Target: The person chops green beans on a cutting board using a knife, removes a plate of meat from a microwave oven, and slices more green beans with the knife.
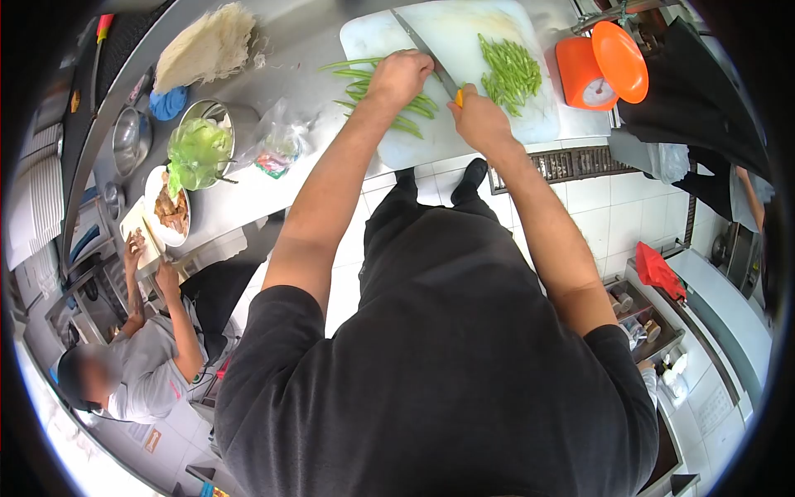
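A white cutting board (pixel 460 29) lies on the metal counter. My right hand (pixel 483 123) is wrapped round the yellow handle of a knife (pixel 426 50), whose blade points up and left across the board. Close to the blade, my left hand (pixel 401 76) rests over long green beans (pixel 406 124), its fingers bent and pressed together; whether they grip a bean is hidden. Bean ends stick out on both sides of that hand. Right of the knife sits a pile of cut green beans (pixel 509 73).
An orange scale (pixel 586 73) stands right of the board. At left are a metal pot (pixel 217 112) with leafy greens, a plastic bag (pixel 281 142), dried noodles (pixel 207 45) and a plate of meat (pixel 171 211). A co-worker (pixel 149 356) works at a small board, lower left.
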Motion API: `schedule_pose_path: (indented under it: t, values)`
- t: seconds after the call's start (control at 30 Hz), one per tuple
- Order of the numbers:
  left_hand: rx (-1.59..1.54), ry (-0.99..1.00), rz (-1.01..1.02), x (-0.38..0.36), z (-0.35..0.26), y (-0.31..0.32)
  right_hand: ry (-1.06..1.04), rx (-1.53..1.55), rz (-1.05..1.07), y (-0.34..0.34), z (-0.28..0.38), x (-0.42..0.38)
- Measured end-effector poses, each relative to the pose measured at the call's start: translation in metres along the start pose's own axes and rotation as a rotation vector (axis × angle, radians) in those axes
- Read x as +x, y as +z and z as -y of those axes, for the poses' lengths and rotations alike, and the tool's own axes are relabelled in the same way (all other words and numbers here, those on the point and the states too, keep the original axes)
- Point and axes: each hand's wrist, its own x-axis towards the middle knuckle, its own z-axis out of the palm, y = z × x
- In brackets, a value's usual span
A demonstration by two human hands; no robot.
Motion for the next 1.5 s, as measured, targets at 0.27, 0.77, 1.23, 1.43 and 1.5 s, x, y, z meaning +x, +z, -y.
schedule_pose_path:
  t: [0.27, 0.77, 1.23, 1.43, 1.5]
  values:
    - [-0.003, -0.042, -0.015, -0.003, 0.002, 0.005, -0.002, 0.009, -0.004, 0.003, 0.002, 0.003]
    - [-0.069, -0.059, 0.041, 0.003, 0.013, -0.001, 0.036, -0.035, 0.071, -0.024, 0.016, -0.015]
    - [-0.012, 0.116, 0.026, 0.006, 0.027, 0.008, 0.053, 0.005, 0.04, -0.008, 0.011, -0.007]
    - [0.09, 0.073, 0.229, 0.001, 0.004, -0.012, -0.07, 0.026, -0.056, 0.019, -0.01, 0.028]
    - [0.186, 0.09, 0.243, 0.008, 0.01, -0.002, 0.005, 0.112, 0.056, 0.003, -0.003, 0.024]
